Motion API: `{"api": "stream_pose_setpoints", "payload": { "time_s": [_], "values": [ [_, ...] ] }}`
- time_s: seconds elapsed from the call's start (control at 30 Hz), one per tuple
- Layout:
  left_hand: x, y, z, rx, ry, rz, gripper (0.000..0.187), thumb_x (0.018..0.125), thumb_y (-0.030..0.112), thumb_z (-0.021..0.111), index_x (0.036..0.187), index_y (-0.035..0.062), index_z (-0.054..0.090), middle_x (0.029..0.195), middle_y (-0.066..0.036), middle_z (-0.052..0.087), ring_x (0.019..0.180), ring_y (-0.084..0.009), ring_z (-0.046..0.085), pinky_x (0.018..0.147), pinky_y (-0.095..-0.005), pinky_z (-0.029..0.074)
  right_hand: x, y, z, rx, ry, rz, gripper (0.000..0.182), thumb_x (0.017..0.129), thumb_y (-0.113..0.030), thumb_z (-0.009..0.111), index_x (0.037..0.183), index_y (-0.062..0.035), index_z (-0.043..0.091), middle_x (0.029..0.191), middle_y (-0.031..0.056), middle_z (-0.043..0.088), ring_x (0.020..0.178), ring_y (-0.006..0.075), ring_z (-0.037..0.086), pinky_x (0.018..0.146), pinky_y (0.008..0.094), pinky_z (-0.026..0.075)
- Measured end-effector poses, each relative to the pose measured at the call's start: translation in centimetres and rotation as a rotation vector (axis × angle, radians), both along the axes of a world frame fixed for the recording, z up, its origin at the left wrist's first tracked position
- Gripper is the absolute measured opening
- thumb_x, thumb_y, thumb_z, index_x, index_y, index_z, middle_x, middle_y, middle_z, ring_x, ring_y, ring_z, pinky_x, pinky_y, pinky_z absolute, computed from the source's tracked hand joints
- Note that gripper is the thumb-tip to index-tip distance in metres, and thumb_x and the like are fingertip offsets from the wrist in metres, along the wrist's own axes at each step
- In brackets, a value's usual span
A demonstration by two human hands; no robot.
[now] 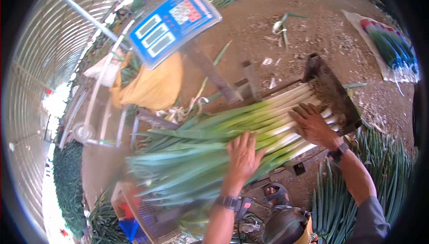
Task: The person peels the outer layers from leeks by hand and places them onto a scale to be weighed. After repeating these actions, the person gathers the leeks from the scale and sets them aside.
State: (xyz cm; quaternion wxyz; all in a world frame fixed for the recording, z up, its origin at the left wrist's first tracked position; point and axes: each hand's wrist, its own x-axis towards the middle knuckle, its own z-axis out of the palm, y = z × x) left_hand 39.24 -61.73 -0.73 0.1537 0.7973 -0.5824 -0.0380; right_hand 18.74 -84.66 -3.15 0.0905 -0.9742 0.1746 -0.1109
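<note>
At far left a plastic crate point(143, 215) sits below the leaf tips, near their lower edge. Farther up, past a yellow sack point(154, 85), your blue scale display point(166, 26) tilts, carrying pale readout windows, a square code and red and white lettering too blurred to read. The long green onions point(214, 132) lie across the middle, leaves fanned left, white stems running right. Your left hand point(243, 157) rests palm down on the greens, fingers slightly apart, thumb out toward the stems. Your right hand point(310, 125) lies over the white stems, fingers spread and bent, its forearm coming up from the lower right. Just beyond, the roots lie by a raised metal end plate point(338, 93), an edge close to your fingers. Below it a green heap point(368, 179) crowds your right forearm; scrap-strewn ground point(377, 99) opens toward bagged bundles point(389, 45).
</note>
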Motion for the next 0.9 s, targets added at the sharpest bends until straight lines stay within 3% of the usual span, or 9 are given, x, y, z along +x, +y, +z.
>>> {"api": "stream_pose_setpoints", "payload": {
  "time_s": [0.13, 0.23, 0.27, 0.37, 0.47, 0.57, 0.67, 0.77, 0.9],
  "values": [
    [3.6, 0.8, 0.3, -0.046, -0.157, 0.209, 0.051, 0.102, 0.041, 0.056, 0.141, 0.009, 0.056, 0.144, -0.014, 0.054, 0.132, -0.0336, 0.048, 0.109, -0.0587, 0.033, -0.1, 0.3, 0.2, 0.031, -0.003, -0.019, 0.054, 0.102, -0.043, 0.055, 0.141, -0.0055, 0.055, 0.144, 0.0182, 0.054, 0.14, 0.039, 0.043, 0.12, 0.0523, 0.028],
    [7.6, 3.6, 0.2, 0.068, -0.327, 0.339, 0.051, 0.104, 0.044, 0.052, 0.14, 0.0084, 0.057, 0.142, -0.016, 0.056, 0.129, -0.0323, 0.052, 0.108, -0.0597, 0.033, -0.1, 0.2, 0.3, 0.046, -0.029, 0.0, 0.054, 0.1, -0.044, 0.056, 0.138, -0.0056, 0.056, 0.142, 0.0181, 0.055, 0.139, 0.0395, 0.044, 0.12, 0.0531, 0.028],
    [8.3, 4.7, 0.3, 0.05, -0.386, 0.353, 0.048, 0.105, 0.045, 0.049, 0.131, 0.0068, 0.062, 0.133, -0.017, 0.061, 0.12, -0.0327, 0.057, 0.105, -0.0584, 0.036, -0.1, 0.3, 0.4, 0.053, -0.06, 0.008, 0.053, 0.099, -0.044, 0.058, 0.136, -0.0057, 0.057, 0.14, 0.018, 0.056, 0.137, 0.0398, 0.044, 0.118, 0.0535, 0.029],
    [7.2, 6.5, 3.1, 0.303, -0.15, 0.372, 0.045, 0.103, 0.046, 0.051, 0.12, 0.0057, 0.064, 0.118, -0.018, 0.064, 0.108, -0.0351, 0.059, 0.099, -0.0569, 0.038, -0.1, 0.2, 0.4, 0.058, -0.085, 0.024, 0.053, 0.099, -0.043, 0.059, 0.136, -0.0056, 0.057, 0.138, 0.0175, 0.057, 0.137, 0.0398, 0.045, 0.118, 0.0535, 0.029],
    [5.0, 8.2, 2.2, 0.237, -0.156, 0.413, 0.043, 0.102, 0.047, 0.053, 0.11, 0.0052, 0.063, 0.108, -0.018, 0.061, 0.102, -0.0359, 0.056, 0.094, -0.0555, 0.039, -0.3, 0.0, 0.0, 0.056, -0.081, 0.043, 0.053, 0.098, -0.043, 0.06, 0.136, -0.0055, 0.057, 0.137, 0.0168, 0.058, 0.136, 0.0391, 0.045, 0.117, 0.053, 0.03],
    [6.4, 8.4, -0.8, 0.123, -0.163, 0.446, 0.043, 0.101, 0.047, 0.055, 0.109, 0.0053, 0.063, 0.109, -0.018, 0.06, 0.105, -0.0369, 0.054, 0.093, -0.0547, 0.04, 0.2, 0.4, 0.8, 0.069, -0.049, 0.004, 0.052, 0.097, -0.042, 0.062, 0.135, -0.0057, 0.059, 0.137, 0.016, 0.058, 0.134, 0.0384, 0.047, 0.116, 0.0525, 0.031],
    [8.9, 6.9, -1.7, 0.149, -0.09, 0.467, 0.04, 0.101, 0.046, 0.055, 0.112, 0.0084, 0.063, 0.113, -0.017, 0.059, 0.11, -0.0383, 0.053, 0.094, -0.0557, 0.039, 0.3, -0.2, -0.5, -0.012, -0.037, -0.01, 0.051, 0.1, -0.042, 0.059, 0.134, -0.0043, 0.061, 0.133, 0.0171, 0.062, 0.13, 0.0363, 0.052, 0.114, 0.0527, 0.034],
    [8.0, 7.0, -1.2, 0.098, -0.182, 0.457, 0.036, 0.1, 0.04, 0.058, 0.119, 0.0097, 0.062, 0.116, -0.017, 0.059, 0.114, -0.0378, 0.052, 0.098, -0.0556, 0.038, 0.2, -0.3, -1.0, -0.121, -0.086, 0.008, 0.048, 0.101, -0.042, 0.057, 0.13, -0.0041, 0.063, 0.128, 0.018, 0.066, 0.125, 0.0366, 0.058, 0.109, 0.0529, 0.04],
    [7.3, 5.9, -0.3, 0.007, -0.116, 0.373, 0.04, 0.102, 0.032, 0.056, 0.134, 0.0085, 0.057, 0.133, -0.017, 0.057, 0.128, -0.0364, 0.049, 0.109, -0.0577, 0.032, 0.0, -0.1, -0.6, -0.057, -0.066, 0.003, 0.05, 0.099, -0.041, 0.06, 0.137, -0.0079, 0.059, 0.137, 0.0137, 0.061, 0.134, 0.0346, 0.05, 0.115, 0.0518, 0.034]
  ]
}}
